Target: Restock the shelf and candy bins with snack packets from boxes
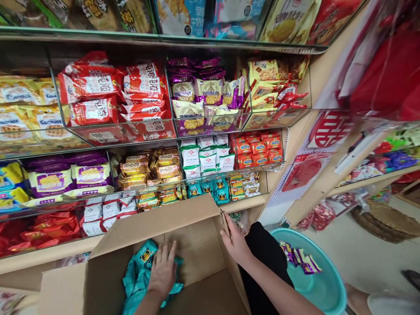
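Note:
A cardboard box (197, 245) stands in front of the shelves with its flaps up. Inside it, toward the left, lie several teal snack packets (136, 273) in a crumpled heap. My left hand (162, 269) reaches into the box and rests over these packets, its fingers stretched out and slightly blurred. At the box's right side, my right hand (236, 243) has its fingers wrapped round the edge of the right flap (225, 224). Matching teal packets (208, 189) sit in a lower shelf compartment just behind the box.
Glass-fronted shelves hold red packets (95, 83), purple biscuit packs (205, 103), white-and-green packets (207, 157) and small orange packs (259, 151). To the right, a turquoise basin (323, 291) contains several purple packets (305, 261). A woven basket (387, 218) lies farther right on the floor.

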